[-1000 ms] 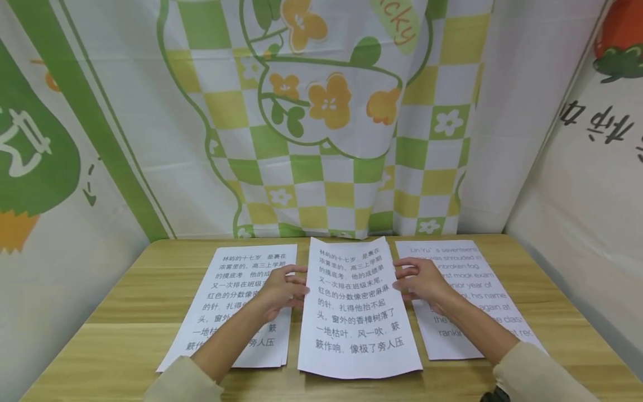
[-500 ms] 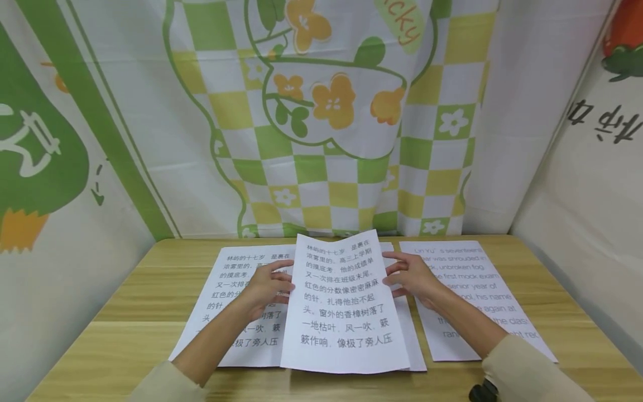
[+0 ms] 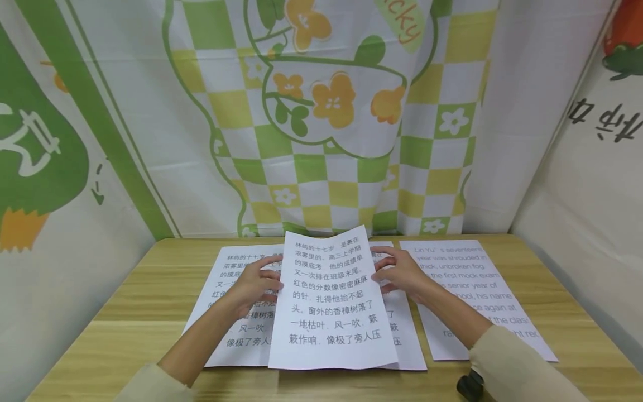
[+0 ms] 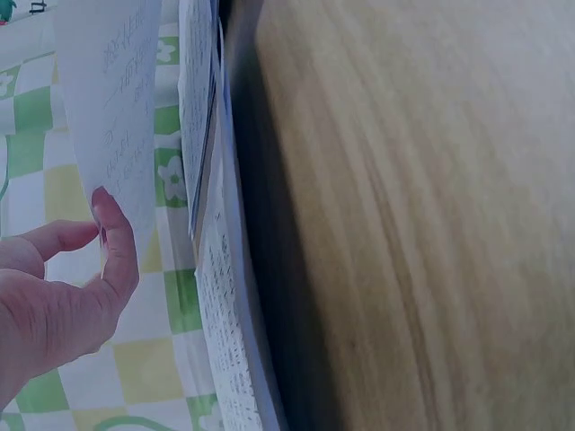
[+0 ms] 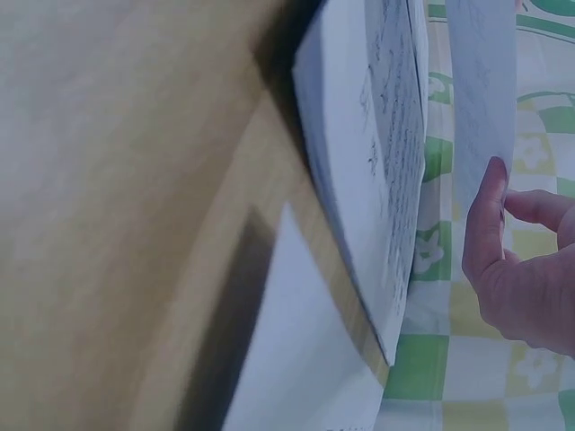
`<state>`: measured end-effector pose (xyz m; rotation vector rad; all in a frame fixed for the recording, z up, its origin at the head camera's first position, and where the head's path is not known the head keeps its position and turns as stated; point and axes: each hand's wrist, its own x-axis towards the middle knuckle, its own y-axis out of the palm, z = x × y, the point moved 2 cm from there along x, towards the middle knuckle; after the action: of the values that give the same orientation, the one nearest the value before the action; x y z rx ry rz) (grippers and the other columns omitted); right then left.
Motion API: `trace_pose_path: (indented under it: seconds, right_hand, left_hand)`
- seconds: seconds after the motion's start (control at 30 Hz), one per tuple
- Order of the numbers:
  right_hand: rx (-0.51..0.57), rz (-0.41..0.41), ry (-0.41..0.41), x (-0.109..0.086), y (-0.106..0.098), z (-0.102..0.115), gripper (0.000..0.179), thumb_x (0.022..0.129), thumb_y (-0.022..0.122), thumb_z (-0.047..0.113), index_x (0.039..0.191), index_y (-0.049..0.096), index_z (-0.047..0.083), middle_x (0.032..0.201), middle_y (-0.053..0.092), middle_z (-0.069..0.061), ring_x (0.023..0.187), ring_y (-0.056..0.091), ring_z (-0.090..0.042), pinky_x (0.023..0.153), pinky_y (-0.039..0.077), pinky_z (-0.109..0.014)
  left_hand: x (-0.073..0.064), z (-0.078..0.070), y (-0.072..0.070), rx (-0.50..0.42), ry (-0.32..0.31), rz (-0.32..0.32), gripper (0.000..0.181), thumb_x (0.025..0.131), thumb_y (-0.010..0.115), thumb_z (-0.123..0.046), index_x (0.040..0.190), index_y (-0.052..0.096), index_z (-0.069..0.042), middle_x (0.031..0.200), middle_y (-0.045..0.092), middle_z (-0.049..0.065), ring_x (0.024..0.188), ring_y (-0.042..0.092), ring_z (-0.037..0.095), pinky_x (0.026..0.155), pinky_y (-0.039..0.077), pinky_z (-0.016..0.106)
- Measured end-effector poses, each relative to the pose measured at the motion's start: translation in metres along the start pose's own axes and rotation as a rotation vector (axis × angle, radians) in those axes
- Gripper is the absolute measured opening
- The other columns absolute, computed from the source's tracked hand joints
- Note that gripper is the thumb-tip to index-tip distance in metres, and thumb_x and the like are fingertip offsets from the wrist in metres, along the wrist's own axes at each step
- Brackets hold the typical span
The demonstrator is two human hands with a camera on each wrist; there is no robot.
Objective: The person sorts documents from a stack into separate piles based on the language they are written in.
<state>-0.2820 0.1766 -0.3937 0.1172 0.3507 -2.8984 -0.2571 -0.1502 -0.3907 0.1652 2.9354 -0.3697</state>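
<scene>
A printed sheet of paper (image 3: 331, 301) with Chinese text is held up off the table, its upper edge sagging in the middle. My left hand (image 3: 256, 287) pinches its left edge between thumb and fingers. On the opposite edge my right hand (image 3: 402, 273) pinches it the same way. Both wrist views show the sheet raised above the stacks. Below it, the middle paper stack (image 3: 409, 340) shows along its right side. The left paper stack (image 3: 241, 354), also in Chinese, lies partly behind my left hand and the sheet.
To the right lies a paper stack (image 3: 467, 307) printed in English, partly under my right forearm. The wooden table (image 3: 115, 312) carries all the stacks. A patterned curtain (image 3: 321, 184) hangs behind it, with white side walls left and right.
Both hands have lifted the sheet off the middle stack and carried it leftward, so it now overlaps the left stack. More of the middle stack shows on the right.
</scene>
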Motion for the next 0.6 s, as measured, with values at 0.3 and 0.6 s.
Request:
trace_pose_path:
  seconds: [0.3, 0.6]
  right_hand:
    - [0.033, 0.024, -0.011, 0.008, 0.011, 0.009, 0.072, 0.087, 0.069, -0.013, 0.153, 0.046, 0.002, 0.103, 0.062, -0.015, 0.082, 0.069, -0.022, 0.067, 0.065, -0.035]
    - [0.057, 0.057, -0.028, 0.018, 0.03, 0.01, 0.068, 0.088, 0.07, -0.01, 0.152, 0.048, 0.002, 0.102, 0.061, -0.014, 0.08, 0.068, -0.021, 0.066, 0.066, -0.036]
  left_hand:
    - [0.0, 0.002, -0.011, 0.013, -0.008, -0.002, 0.074, 0.091, 0.064, 0.01, 0.158, 0.038, -0.007, 0.108, 0.061, 0.015, 0.09, 0.067, 0.023, 0.074, 0.063, 0.034]
    - [-0.003, 0.01, -0.029, 0.026, -0.012, -0.037, 0.069, 0.094, 0.062, 0.009, 0.157, 0.04, -0.004, 0.111, 0.06, 0.015, 0.09, 0.065, 0.021, 0.073, 0.062, 0.033]
